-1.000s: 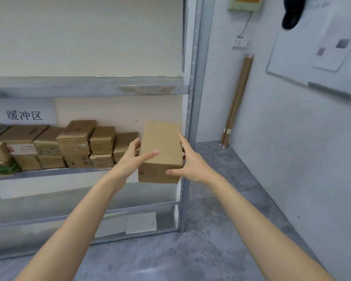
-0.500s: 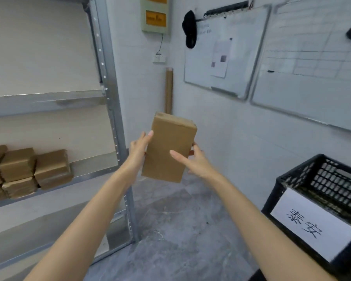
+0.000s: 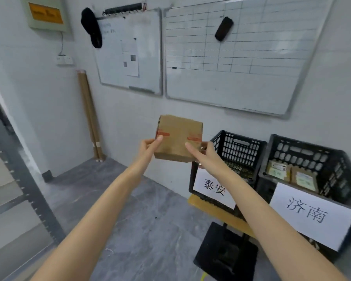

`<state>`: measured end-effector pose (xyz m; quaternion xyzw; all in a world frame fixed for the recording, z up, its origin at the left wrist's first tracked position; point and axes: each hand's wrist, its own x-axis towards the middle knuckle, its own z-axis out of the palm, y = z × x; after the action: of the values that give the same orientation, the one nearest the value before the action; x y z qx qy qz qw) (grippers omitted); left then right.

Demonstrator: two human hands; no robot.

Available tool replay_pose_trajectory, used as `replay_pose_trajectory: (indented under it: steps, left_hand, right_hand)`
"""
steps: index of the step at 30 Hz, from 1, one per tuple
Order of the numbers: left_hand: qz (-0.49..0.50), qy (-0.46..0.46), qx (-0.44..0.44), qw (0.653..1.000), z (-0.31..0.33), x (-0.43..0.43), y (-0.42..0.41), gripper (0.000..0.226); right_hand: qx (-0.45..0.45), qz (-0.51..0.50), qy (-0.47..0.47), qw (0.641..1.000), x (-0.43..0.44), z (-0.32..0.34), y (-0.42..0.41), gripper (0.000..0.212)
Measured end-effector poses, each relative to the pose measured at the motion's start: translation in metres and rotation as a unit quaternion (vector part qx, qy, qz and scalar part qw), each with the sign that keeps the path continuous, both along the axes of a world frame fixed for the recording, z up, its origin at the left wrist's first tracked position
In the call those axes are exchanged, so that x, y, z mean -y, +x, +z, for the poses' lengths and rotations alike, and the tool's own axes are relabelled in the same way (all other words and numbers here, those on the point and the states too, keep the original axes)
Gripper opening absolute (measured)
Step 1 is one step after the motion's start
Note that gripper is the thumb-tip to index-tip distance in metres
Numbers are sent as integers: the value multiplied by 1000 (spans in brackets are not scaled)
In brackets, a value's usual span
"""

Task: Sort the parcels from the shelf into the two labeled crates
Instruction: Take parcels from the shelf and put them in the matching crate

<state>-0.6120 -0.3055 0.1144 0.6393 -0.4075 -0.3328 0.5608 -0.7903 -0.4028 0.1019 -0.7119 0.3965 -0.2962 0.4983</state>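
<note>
I hold a brown cardboard parcel [image 3: 178, 136] with red tape strips in the air at chest height, in front of the white wall. My left hand [image 3: 150, 146] grips its left edge and my right hand [image 3: 201, 153] grips its right edge. To the right stand two black plastic crates. The nearer-left crate [image 3: 239, 147] bears a white paper label [image 3: 213, 188], and its floor is partly hidden by my right arm. The right crate [image 3: 304, 151] has a larger white label [image 3: 310, 214] and holds a few brown parcels [image 3: 292, 174].
The crates sit on a yellow board over a black stand [image 3: 225, 252]. Two whiteboards [image 3: 231, 55] hang on the wall behind. A cardboard tube [image 3: 89, 116] leans in the corner. The metal shelf post [image 3: 22, 179] is at the left edge. Grey floor lies below.
My view swung right from the shelf to the crates. The parcel came off the shelf with both hands and turned, so its taped face points at me.
</note>
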Motion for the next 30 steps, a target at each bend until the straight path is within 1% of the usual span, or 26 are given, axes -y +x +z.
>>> replay_pose_trajectory:
  steps: [2, 4, 5, 6, 8, 10, 14, 15, 21, 26, 30]
  left_hand:
    - [-36, 8, 1, 999, -1, 9, -22, 81]
    - [-70, 13, 2, 997, -3, 18, -41, 80]
    - [-82, 14, 3, 997, -4, 23, -51, 80]
    - [-89, 15, 7, 996, -5, 29, -60, 83]
    - [-107, 15, 18, 994, -7, 42, -78, 90]
    - [-146, 7, 14, 989, -10, 53, -98, 96]
    - [-241, -3, 17, 970, -19, 77, -137, 117]
    - [-260, -5, 23, 965, -23, 83, -146, 119]
    - [-355, -44, 16, 934, -43, 112, -203, 110]
    - [-362, -57, 6, 930, -53, 139, -241, 105]
    - [-364, -61, 21, 929, -58, 167, -265, 100]
  right_hand:
    - [11, -36, -9, 999, 5, -1, -29, 80]
    - [18, -60, -24, 998, 9, -2, -57, 71]
    - [15, -67, -33, 997, 11, -3, -71, 72]
    - [9, -72, -43, 996, 12, -3, -85, 77]
    - [-5, -81, -57, 995, 12, -5, -112, 93]
    - [-21, -93, -71, 993, 11, -6, -138, 106]
    - [-57, -130, -113, 983, 9, -11, -183, 114]
    - [-61, -137, -120, 981, 9, -12, -193, 115]
    - [-81, -195, -122, 970, 14, -22, -247, 119]
    - [-89, -218, -120, 965, 25, -31, -280, 120]
    - [-85, -235, -124, 960, 43, -33, -298, 117]
